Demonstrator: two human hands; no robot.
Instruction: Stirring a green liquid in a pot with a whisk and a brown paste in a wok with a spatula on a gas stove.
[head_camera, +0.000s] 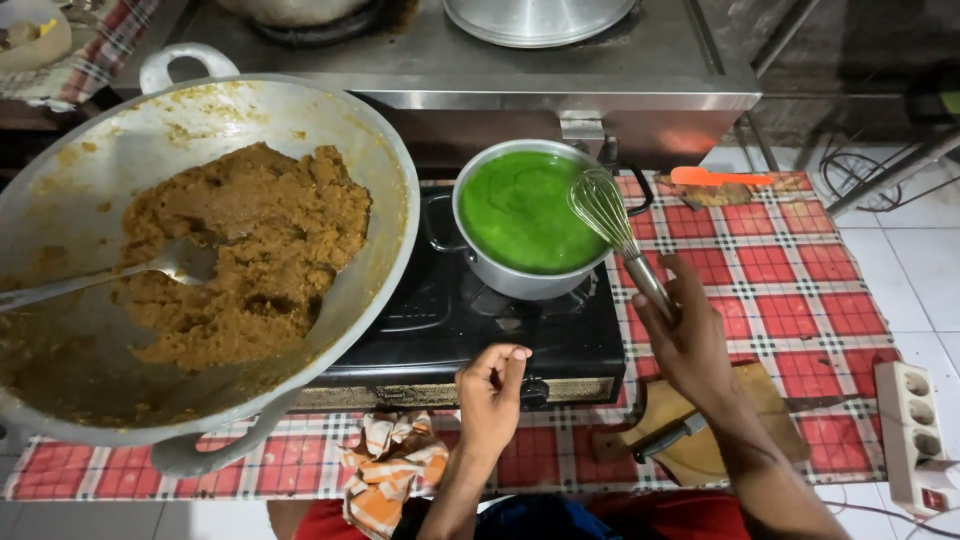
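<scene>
A steel pot of smooth green liquid stands on the right burner of a black stove. My right hand grips the handle of a wire whisk whose head leans on the pot's right rim, above the green liquid. My left hand hovers by the stove's front panel, fingers curled at a knob, holding nothing that I can see.
A big wok of brown crumbly paste with a metal spoon fills the left. Also on the red checked cloth: an orange spatula, a wooden board with a knife, a striped rag. A power strip lies at right.
</scene>
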